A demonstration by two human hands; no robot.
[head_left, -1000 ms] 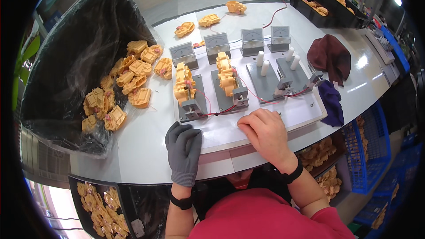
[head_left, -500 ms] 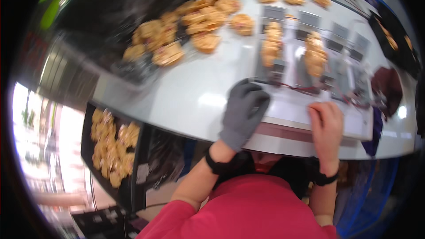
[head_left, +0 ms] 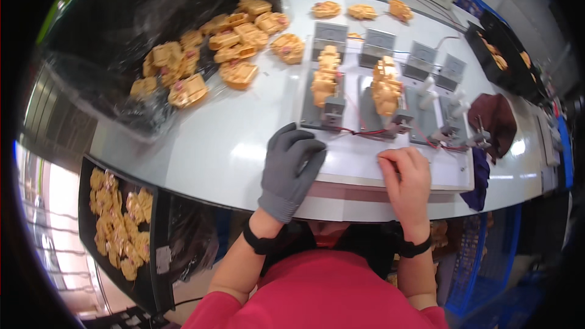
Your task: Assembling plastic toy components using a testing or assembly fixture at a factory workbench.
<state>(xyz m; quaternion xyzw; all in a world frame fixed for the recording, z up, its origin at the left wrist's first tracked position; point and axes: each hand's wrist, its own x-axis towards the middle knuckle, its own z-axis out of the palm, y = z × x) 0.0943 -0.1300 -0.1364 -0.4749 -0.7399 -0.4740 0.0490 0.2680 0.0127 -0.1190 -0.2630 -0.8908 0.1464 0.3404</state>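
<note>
My left hand (head_left: 289, 167), in a grey glove, rests at the left front corner of the white board (head_left: 359, 167), its fingers loosely bent and holding nothing I can see. My right hand (head_left: 407, 176) is bare and hovers over the board's front part, fingers half curled, thumb a little apart, with nothing visible in it. Beyond the hands stand grey metal fixtures in a row. A yellow-tan plastic part sits upright in the left fixture (head_left: 326, 79), another in the second fixture (head_left: 386, 88). The two right-hand fixtures (head_left: 426, 116) bear no tan part. Red and black wires run along their fronts.
A heap of tan plastic parts (head_left: 237, 39) lies on black plastic sheeting (head_left: 122, 55) at the left. Three more parts (head_left: 362, 12) lie behind the fixtures. A black bin of parts (head_left: 116, 225) stands lower left. At the right are a maroon cloth (head_left: 493, 122) and black trays (head_left: 499, 55).
The whole view has shifted, so the table and hands appear farther left. Both hands keep nearly the same place by the board. The tan parts in the fixtures have not moved.
</note>
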